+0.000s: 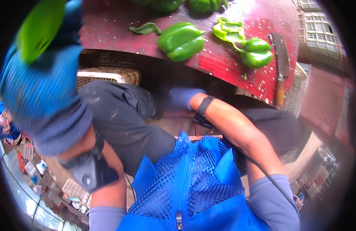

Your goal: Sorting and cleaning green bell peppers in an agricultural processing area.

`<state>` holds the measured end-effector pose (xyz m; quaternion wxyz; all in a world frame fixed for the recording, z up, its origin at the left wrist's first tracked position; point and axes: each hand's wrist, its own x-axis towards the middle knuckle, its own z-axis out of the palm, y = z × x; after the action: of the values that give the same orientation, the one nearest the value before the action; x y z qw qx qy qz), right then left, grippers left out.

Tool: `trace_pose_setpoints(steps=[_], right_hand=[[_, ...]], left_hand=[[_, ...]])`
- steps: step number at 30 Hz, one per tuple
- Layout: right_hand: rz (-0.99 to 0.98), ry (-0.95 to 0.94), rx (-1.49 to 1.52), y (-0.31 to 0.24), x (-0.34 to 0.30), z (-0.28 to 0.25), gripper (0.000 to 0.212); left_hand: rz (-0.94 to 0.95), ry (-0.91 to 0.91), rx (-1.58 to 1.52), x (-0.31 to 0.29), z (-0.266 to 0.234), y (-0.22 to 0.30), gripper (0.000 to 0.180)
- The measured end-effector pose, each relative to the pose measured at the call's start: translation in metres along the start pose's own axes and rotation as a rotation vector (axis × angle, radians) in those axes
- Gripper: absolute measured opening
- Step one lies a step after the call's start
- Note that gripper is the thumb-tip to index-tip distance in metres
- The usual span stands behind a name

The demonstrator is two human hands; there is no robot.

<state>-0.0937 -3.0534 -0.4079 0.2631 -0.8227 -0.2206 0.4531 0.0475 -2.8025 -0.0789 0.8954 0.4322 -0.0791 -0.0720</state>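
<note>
My left hand [43, 84], in a blue knitted glove, is raised close at the upper left. It holds a blurred green bell pepper [41, 29] with a dark spot on its side; the fingers are partly hidden. My right hand [182, 98], in a blue-violet glove, is low in front of the table's near edge, over the gap between my legs. Motion smears its fingers, and I see nothing clearly in them. On the red table [224, 57], a whole green bell pepper [181, 41] is nearest to that hand. Further right lie a smaller bell pepper [257, 53] and a split pepper piece [228, 30].
A cleaver-like knife [280, 57] with a wooden handle lies along the table's right edge. More bell peppers [206, 4] sit at the far side, and a crumpled leaf [146, 28] at the left. Plastic crates [322, 34] stand at the right; another crate [103, 76] is under the table.
</note>
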Motion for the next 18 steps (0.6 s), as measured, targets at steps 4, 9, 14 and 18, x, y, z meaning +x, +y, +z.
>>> trace_pose_setpoints(steps=[4, 9, 14, 18], right_hand=[[-0.139, 0.145, 0.023, 0.02, 0.058, 0.071, 0.029], [-0.038, 0.048, 0.223, 0.032, 0.08, 0.106, 0.029], [0.02, -0.014, 0.306, 0.049, 0.096, 0.122, 0.029], [0.034, -0.04, 0.332, 0.05, 0.105, 0.132, 0.028]], left_hand=[[0.156, 0.35, 1.175, -0.04, 0.005, 0.004, 0.048], [-0.112, 0.622, 1.249, -0.097, 0.004, 0.053, 0.041], [-0.084, 0.864, 1.467, -0.109, 0.025, 0.058, 0.041], [-0.088, 0.897, 1.483, -0.109, 0.032, 0.057, 0.041]])
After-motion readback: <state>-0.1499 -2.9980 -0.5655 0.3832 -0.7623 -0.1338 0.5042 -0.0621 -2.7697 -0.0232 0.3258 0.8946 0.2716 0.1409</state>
